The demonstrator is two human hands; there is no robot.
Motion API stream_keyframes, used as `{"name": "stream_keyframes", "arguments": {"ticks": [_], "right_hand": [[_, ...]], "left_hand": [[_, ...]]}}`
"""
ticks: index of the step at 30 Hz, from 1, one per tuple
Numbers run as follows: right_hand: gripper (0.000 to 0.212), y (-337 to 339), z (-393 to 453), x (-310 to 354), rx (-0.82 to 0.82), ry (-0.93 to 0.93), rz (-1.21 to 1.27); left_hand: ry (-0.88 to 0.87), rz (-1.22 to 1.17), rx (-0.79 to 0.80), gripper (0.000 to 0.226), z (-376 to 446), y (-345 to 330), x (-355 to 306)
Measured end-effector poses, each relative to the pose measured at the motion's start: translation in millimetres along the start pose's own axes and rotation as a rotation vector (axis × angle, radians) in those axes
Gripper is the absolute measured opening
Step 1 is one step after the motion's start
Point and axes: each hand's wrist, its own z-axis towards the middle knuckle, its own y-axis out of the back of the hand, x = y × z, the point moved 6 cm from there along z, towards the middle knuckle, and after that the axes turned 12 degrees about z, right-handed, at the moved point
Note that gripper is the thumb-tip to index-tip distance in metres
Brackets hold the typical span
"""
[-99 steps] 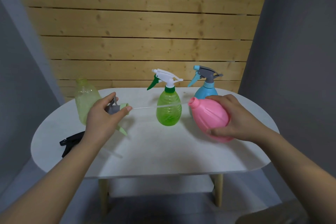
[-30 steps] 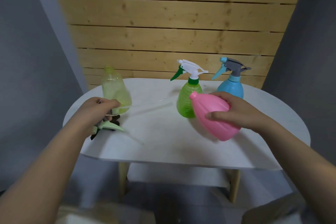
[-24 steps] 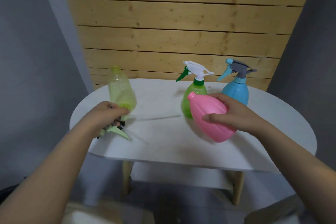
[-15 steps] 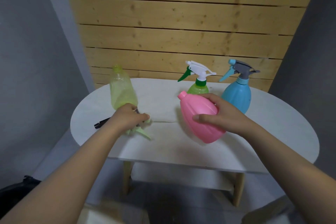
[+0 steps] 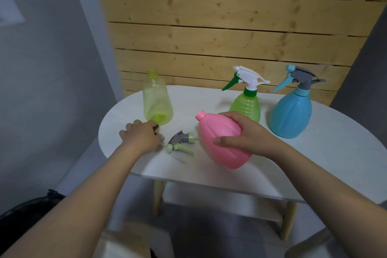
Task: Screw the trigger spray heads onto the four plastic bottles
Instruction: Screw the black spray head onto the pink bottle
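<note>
My right hand [image 5: 240, 135] holds a pink bottle [image 5: 224, 148] tilted above the white table [image 5: 314, 163], its open neck pointing up and left. A grey and pale green spray head [image 5: 181, 142] lies loose on the table just left of it. My left hand [image 5: 142, 137] is curled knuckles-up over a black spray head [image 5: 156, 126], of which only a dark tip shows. Behind the left hand, a yellow-green bottle [image 5: 157, 98] stands without a head. A green bottle [image 5: 246, 103] with a white head and a blue bottle [image 5: 291, 112] with a grey head stand at the back right.
A wooden slat wall [image 5: 209, 33] rises right behind the table, with grey walls on both sides. The table's front edge is close to my forearms, and a lower shelf sits beneath it. A dark object [image 5: 23, 213] lies on the floor at the lower left.
My left hand has let go of the grey and green spray head, which now lies on the table, and has moved left onto the black one. The pink bottle stays in my right hand.
</note>
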Motion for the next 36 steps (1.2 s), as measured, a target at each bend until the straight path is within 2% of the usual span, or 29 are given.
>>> {"name": "stream_keyframes", "arguments": {"ticks": [2, 6, 10, 18, 23, 30, 36], "right_hand": [[0.066, -4.8, 3.9, 0.4, 0.004, 0.011, -0.005], [0.066, -11.7, 10.9, 0.9, 0.012, 0.017, -0.017], [0.066, -15.9, 15.6, -1.1, 0.024, 0.017, -0.048], [0.070, -22.5, 21.6, -0.7, 0.053, 0.043, -0.156], [0.073, -23.8, 21.0, 1.1, 0.056, 0.069, -0.227], [0.082, -13.1, 4.0, 6.4, 0.113, 0.083, -0.324], [0.077, 9.3, -7.4, 4.4, 0.090, 0.118, -0.332]], "left_hand": [[-0.002, -0.051, 0.041, 0.049, 0.0, -7.2, 5.4], [0.004, -0.206, -0.019, 0.057, 2.9, -3.8, 17.0], [-0.020, -0.350, 0.030, 0.067, 0.8, -5.1, 25.7], [-0.082, -0.529, -0.087, 0.055, -5.3, 16.4, 52.9], [-0.144, -0.671, 0.000, 0.055, -13.6, 20.7, 62.4], [-0.132, -0.786, -0.162, 0.054, -18.7, 34.7, 51.6], [-0.076, -0.896, -0.247, 0.055, -18.5, 40.7, 50.8]]}}
